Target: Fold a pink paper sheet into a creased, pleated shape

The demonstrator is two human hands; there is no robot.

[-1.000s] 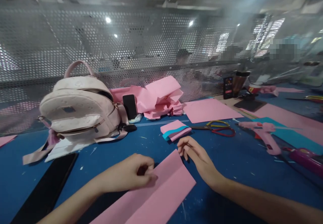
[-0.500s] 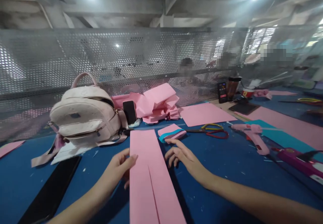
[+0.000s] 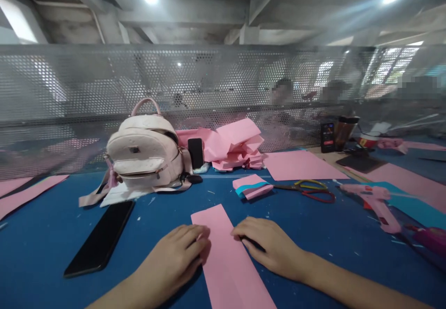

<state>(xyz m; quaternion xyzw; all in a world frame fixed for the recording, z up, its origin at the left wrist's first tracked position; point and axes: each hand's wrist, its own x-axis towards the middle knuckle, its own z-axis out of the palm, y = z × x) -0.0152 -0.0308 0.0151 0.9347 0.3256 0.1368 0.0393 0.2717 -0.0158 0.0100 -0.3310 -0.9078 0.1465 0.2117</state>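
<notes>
A long pink folded paper strip (image 3: pixel 227 259) lies lengthwise before me on the blue table, its near end running out of view. My left hand (image 3: pixel 179 253) grips its left edge, thumb over the paper and fingers curled at the side. At the opposite edge, my right hand (image 3: pixel 268 244) holds the paper with bent fingertips, the thumb tucked beneath the hand. Beyond the strip's far end sits a small folded pink piece with a blue band (image 3: pixel 253 187), touched by neither hand. The strip's underside is hidden.
Scissors (image 3: pixel 308 188), a pink glue gun (image 3: pixel 376 200) and pink sheets (image 3: pixel 303 165) lie to the right. On the left are a black phone (image 3: pixel 101 239) and a white backpack (image 3: pixel 146 151). Crumpled pink paper (image 3: pixel 237 144) rests against a perforated metal screen (image 3: pixel 223 79).
The strip has been lowered and drawn towards me; the slit along its face no longer shows. My right hand has moved from beside it onto its right edge. The view has swung left.
</notes>
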